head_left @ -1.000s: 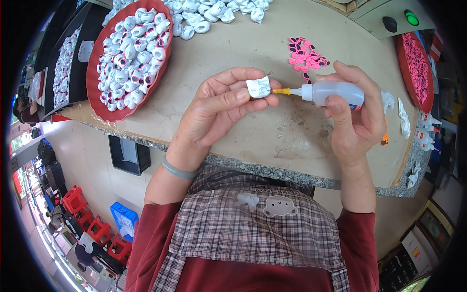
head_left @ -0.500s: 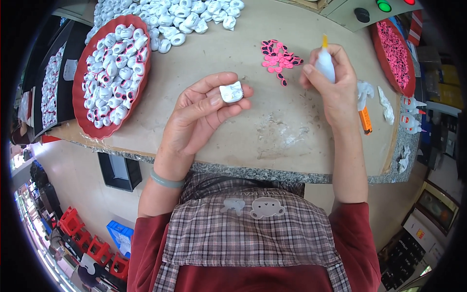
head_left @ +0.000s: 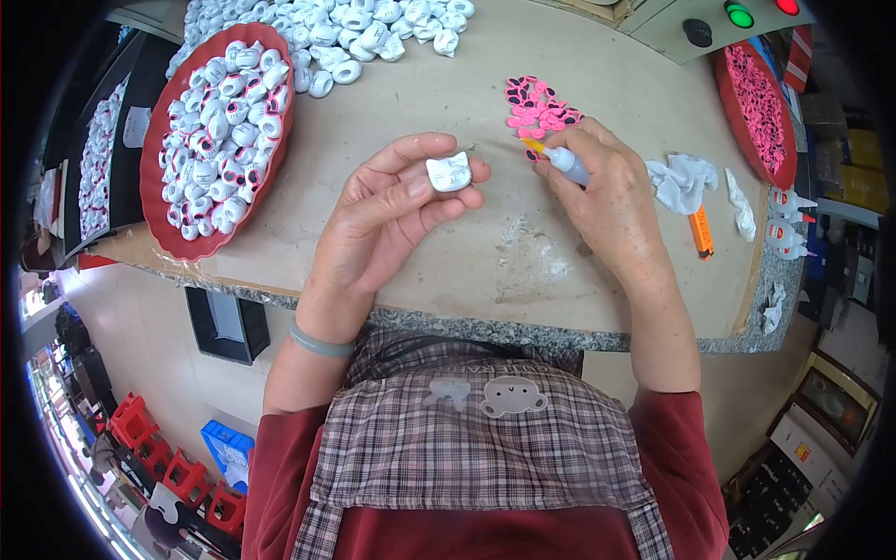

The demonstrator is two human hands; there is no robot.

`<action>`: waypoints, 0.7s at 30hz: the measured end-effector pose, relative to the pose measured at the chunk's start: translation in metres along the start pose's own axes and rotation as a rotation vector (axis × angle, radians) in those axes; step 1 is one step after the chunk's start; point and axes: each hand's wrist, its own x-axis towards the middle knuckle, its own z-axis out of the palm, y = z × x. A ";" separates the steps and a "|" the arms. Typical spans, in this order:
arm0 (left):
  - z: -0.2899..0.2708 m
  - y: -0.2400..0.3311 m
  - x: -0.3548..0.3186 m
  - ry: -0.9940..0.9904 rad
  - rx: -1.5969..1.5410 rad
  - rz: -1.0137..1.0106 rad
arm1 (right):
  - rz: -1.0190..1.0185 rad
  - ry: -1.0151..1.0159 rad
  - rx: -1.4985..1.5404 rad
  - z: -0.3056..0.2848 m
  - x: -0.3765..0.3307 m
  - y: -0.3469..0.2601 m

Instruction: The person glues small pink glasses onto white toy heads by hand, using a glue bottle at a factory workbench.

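Note:
Between the thumb and fingers of my left hand (head_left: 387, 205) is a small white cat-head-shaped piece (head_left: 449, 173), its eared side up. My right hand (head_left: 611, 182) grips a small white glue bottle (head_left: 567, 165) with a yellow tip, tilted so the tip points left toward the white piece, a short gap away. Just beyond my right fingers lies a loose pile of small pink and black pieces (head_left: 541, 110). One of them is partly hidden near the bottle's tip.
At left, a red scalloped tray (head_left: 154, 219) holds white pieces, some with pink and black parts. More white pieces (head_left: 359, 28) are heaped at the back. On the right are a white cloth (head_left: 681, 182), an orange cutter (head_left: 701, 233), several glue bottles (head_left: 787, 233) and a red tray (head_left: 787, 168) of pink pieces.
My right hand has turned the glue bottle from tip-up to tip-left and brought it nearer the white piece. The white cloth is now more exposed. My left hand has barely moved.

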 end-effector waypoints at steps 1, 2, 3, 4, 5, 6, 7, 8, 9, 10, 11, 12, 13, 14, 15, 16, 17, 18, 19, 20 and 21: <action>0.000 0.000 0.000 0.005 -0.005 -0.002 | -0.001 0.000 0.002 0.000 0.000 0.001; -0.001 0.000 0.000 0.007 -0.003 -0.002 | -0.028 0.002 0.008 -0.001 0.001 0.003; -0.001 0.000 0.000 0.013 0.009 -0.002 | -0.057 0.004 0.015 -0.002 0.002 0.004; -0.001 0.000 0.000 0.020 0.021 -0.002 | -0.059 0.003 0.018 -0.003 0.002 0.005; 0.000 0.000 -0.001 0.022 0.022 -0.001 | -0.029 -0.004 0.087 -0.004 0.002 0.006; 0.001 0.001 -0.001 0.030 0.037 -0.005 | 0.002 -0.011 0.154 -0.005 0.003 0.006; 0.002 0.001 -0.001 0.038 0.052 -0.010 | 0.001 -0.011 0.156 -0.005 0.002 0.007; 0.002 0.000 0.000 0.040 0.053 -0.009 | 0.076 -0.045 0.312 -0.004 0.002 0.008; 0.002 0.000 0.000 0.033 0.088 -0.008 | 0.151 -0.081 0.470 -0.003 0.001 0.008; 0.002 -0.001 0.001 0.027 0.124 -0.006 | 0.150 -0.082 0.473 -0.004 0.001 0.007; 0.004 -0.001 0.001 0.030 0.126 -0.006 | 0.154 -0.090 0.539 -0.007 0.001 0.004; 0.007 -0.002 0.001 0.045 0.176 -0.009 | 0.158 -0.097 0.605 -0.010 0.001 0.002; 0.009 -0.002 0.001 0.059 0.226 -0.013 | 0.157 -0.099 0.609 -0.010 0.000 0.000; 0.010 -0.003 0.001 0.062 0.227 -0.014 | 0.116 -0.100 0.669 -0.010 -0.001 -0.002; 0.011 -0.004 0.002 0.061 0.257 -0.011 | 0.076 -0.099 0.728 -0.011 -0.002 -0.004; 0.012 -0.004 0.002 0.060 0.286 -0.009 | 0.078 -0.100 0.729 -0.012 -0.003 -0.007; 0.013 -0.005 0.001 0.061 0.286 -0.011 | 0.098 -0.148 0.767 -0.014 -0.005 -0.010; 0.014 -0.005 0.000 0.069 0.305 -0.020 | 0.118 -0.194 0.805 -0.015 -0.005 -0.013; 0.014 -0.005 0.000 0.076 0.325 -0.029 | 0.120 -0.193 0.805 -0.014 -0.006 -0.015; 0.015 -0.006 0.001 0.076 0.324 -0.032 | 0.099 -0.217 0.824 -0.014 -0.006 -0.016; 0.015 -0.006 0.001 0.063 0.338 -0.029 | 0.078 -0.241 0.843 -0.013 -0.006 -0.017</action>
